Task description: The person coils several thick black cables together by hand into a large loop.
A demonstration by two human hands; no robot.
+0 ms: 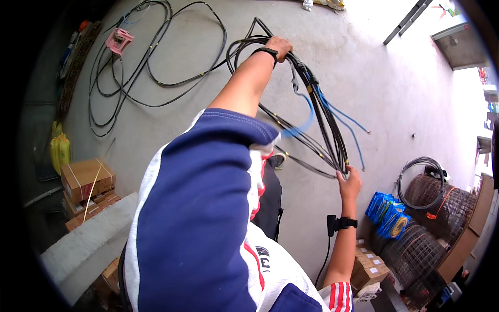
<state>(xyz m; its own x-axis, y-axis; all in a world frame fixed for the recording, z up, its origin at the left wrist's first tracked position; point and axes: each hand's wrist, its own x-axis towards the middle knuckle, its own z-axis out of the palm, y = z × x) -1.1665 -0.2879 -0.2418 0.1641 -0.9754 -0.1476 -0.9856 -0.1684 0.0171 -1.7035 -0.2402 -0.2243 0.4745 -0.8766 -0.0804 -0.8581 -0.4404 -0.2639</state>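
A coil of black electrical cable (317,105) stretches between my two hands above the concrete floor. My left hand (280,47) reaches far forward and grips its upper end. At the lower bend of the loops, my right hand (349,182) has its fingers closed around the strands. Yellow bands mark parts of the cable. Blue wires (343,113) with bare ends branch out near grey tape (300,68) below my left hand. One blue wire is blurred. Beyond my left hand, the cable runs on to looser black loops (156,82) on the floor at the upper left.
A pink plastic stool (119,40) stands among the loose loops. Cardboard boxes (89,177) are stacked at left beside a pale ledge (93,230). At right are wire mesh rolls (419,241), blue packets (388,214), a dark wire coil (398,187) and cartons (368,265).
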